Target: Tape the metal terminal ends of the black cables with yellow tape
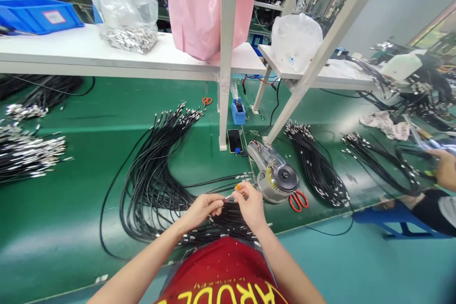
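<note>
My left hand (203, 209) is closed in a pinch on the metal end of a thin black cable (228, 196) just above the bench's front edge. My right hand (251, 204) is closed too, its fingertips holding a small orange piece (238, 186) at that cable's tip. Under both hands lies a heap of black cables with metal ends (217, 225). A large looped bundle of the same cables (156, 175) fans out to the left and behind. A tape dispenser (276, 173) sits right of my right hand.
Red-handled scissors (298, 199) lie beside the dispenser. A phone (235, 140) and a blue box (238, 110) sit by the white shelf post (225, 57). More cable bundles (320, 166) lie to the right, where another person's hand (445, 168) works. Bags stand on the shelf.
</note>
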Demonstrator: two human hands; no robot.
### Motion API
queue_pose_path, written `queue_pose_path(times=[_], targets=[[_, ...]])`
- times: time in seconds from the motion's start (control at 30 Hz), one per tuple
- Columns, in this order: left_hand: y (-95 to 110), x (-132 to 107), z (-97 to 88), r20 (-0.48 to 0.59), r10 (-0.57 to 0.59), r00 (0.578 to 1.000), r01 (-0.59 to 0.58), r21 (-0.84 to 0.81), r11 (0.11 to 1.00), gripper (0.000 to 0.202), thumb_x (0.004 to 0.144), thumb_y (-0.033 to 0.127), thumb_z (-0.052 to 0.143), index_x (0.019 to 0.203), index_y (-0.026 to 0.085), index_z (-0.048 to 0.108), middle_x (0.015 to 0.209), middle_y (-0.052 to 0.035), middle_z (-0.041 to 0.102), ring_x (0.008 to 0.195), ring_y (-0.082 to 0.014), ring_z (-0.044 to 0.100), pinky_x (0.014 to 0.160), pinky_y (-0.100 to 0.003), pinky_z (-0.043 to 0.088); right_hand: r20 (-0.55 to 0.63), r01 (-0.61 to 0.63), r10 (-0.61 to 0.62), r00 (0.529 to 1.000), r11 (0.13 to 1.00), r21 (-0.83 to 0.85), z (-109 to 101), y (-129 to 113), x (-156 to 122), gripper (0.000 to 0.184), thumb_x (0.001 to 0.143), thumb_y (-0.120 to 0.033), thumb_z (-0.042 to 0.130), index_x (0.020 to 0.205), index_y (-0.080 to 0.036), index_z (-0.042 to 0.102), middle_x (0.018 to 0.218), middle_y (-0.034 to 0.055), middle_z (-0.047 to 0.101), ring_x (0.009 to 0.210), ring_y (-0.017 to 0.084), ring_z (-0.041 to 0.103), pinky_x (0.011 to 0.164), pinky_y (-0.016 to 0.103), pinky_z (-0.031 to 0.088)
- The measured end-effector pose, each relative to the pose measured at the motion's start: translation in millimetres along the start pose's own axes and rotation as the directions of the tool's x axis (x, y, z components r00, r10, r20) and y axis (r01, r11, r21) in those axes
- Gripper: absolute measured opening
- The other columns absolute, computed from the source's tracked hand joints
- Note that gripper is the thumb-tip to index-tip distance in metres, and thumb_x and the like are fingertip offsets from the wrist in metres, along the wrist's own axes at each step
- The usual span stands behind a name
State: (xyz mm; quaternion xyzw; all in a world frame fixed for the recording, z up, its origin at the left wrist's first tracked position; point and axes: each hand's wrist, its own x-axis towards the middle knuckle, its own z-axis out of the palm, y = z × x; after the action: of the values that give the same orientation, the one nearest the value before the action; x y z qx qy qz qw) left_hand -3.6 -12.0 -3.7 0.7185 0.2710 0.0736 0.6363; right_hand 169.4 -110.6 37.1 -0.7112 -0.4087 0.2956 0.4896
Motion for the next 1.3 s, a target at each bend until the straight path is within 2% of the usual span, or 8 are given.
queue_pose_path(times=[0.13, 0.2, 0.3, 0.43, 0.63, 0.83, 1.1, 1.3], targets=[[-15, -5, -17.8, -0.095, 0.075, 0.993, -0.035, 0.371, 0.928, 0.027, 0.091, 0.038, 0.055, 0.103, 0.023, 0.074, 0.098, -0.0078, 0.074, 0.097, -0.0249, 0.061, 0.095, -0.038, 0.039, -0.052, -0.075, 0.081, 0.995, 0.992, 0.102, -6, 12, -1, 0.014, 0.078, -0.021, 0.061, 0.089, -0.021, 0.053, 0.063, -0.0039, 0.065, 0.057, 0.016, 0.064, 0.063, 0.027, 0.050], [-9, -3, -12.5, -0.106, 0.108, 0.989, -0.057, 0.399, 0.915, 0.030, 0.089, 0.037, 0.058, 0.114, 0.026, 0.070, 0.108, -0.0071, 0.073, 0.104, -0.0257, 0.060, 0.100, -0.039, 0.037, -0.018, -0.093, 0.097, 0.995, 0.984, 0.151, -9, 14, -5, 0.016, 0.077, -0.021, 0.062, 0.090, -0.021, 0.052, 0.064, -0.0040, 0.066, 0.057, 0.015, 0.065, 0.062, 0.026, 0.051], [13, 6, 10.6, -0.108, 0.141, 0.984, -0.116, 0.215, 0.970, 0.037, 0.090, 0.040, 0.057, 0.122, 0.023, 0.064, 0.106, -0.0064, 0.072, 0.094, -0.0209, 0.063, 0.087, -0.030, 0.046, 0.006, -0.090, 0.091, 0.996, 0.981, 0.171, -9, 14, -11, 0.016, 0.078, -0.020, 0.062, 0.090, -0.021, 0.052, 0.065, -0.0040, 0.066, 0.059, 0.015, 0.065, 0.062, 0.026, 0.051], [28, 15, 32.5, -0.102, 0.099, 0.990, -0.088, 0.102, 0.991, 0.032, 0.091, 0.041, 0.054, 0.085, 0.015, 0.072, 0.072, -0.0016, 0.067, 0.063, -0.0144, 0.056, 0.061, -0.022, 0.043, -0.026, -0.100, 0.106, 0.994, 0.979, 0.180, -8, 18, -17, 0.015, 0.078, -0.021, 0.064, 0.087, -0.021, 0.052, 0.066, -0.0033, 0.065, 0.059, 0.016, 0.066, 0.062, 0.026, 0.052], [13, 14, 25.8, -0.143, 0.018, 0.990, -0.038, -0.134, 0.990, 0.028, 0.088, 0.037, 0.057, 0.099, 0.014, 0.071, 0.082, -0.0036, 0.068, 0.065, -0.0135, 0.055, 0.063, -0.023, 0.044, -0.031, -0.036, 0.038, 0.999, 0.997, 0.073, -9, 21, -27, 0.015, 0.085, -0.027, 0.062, 0.099, -0.019, 0.062, 0.086, 0.0052, 0.073, 0.078, 0.019, 0.070, 0.073, 0.028, 0.053], [12, 16, 25.6, -0.146, -0.007, 0.989, -0.035, -0.284, 0.958, 0.026, 0.085, 0.034, 0.062, 0.097, 0.013, 0.072, 0.079, -0.0021, 0.064, 0.064, -0.0116, 0.050, 0.063, -0.022, 0.041, 0.061, 0.102, -0.102, 0.993, 0.995, 0.009, 0, 14, -27, 0.017, 0.091, -0.025, 0.056, 0.087, -0.020, 0.071, 0.091, 0.0051, 0.072, 0.083, 0.019, 0.067, 0.073, 0.026, 0.052], [8, 15, 25.7, -0.145, -0.034, 0.989, -0.032, -0.428, 0.903, 0.027, 0.085, 0.038, 0.065, 0.095, 0.013, 0.063, 0.072, 0.0007, 0.060, 0.059, -0.0100, 0.047, 0.055, -0.020, 0.037, 0.083, 0.029, -0.035, 0.996, 0.997, 0.073, 9, 23, -19, 0.017, 0.090, -0.027, 0.058, 0.084, -0.018, 0.071, 0.085, 0.0041, 0.072, 0.078, 0.018, 0.067, 0.071, 0.025, 0.052], [11, 16, 24.4, -0.122, -0.050, 0.991, -0.008, -0.437, 0.899, 0.027, 0.084, 0.038, 0.066, 0.091, 0.012, 0.062, 0.071, 0.0006, 0.059, 0.058, -0.0093, 0.046, 0.054, -0.019, 0.034, 0.091, 0.012, -0.019, 0.996, 0.997, 0.076, 10, 24, -16, 0.019, 0.089, -0.029, 0.058, 0.079, -0.018, 0.070, 0.081, 0.0032, 0.071, 0.076, 0.018, 0.066, 0.070, 0.025, 0.052]])
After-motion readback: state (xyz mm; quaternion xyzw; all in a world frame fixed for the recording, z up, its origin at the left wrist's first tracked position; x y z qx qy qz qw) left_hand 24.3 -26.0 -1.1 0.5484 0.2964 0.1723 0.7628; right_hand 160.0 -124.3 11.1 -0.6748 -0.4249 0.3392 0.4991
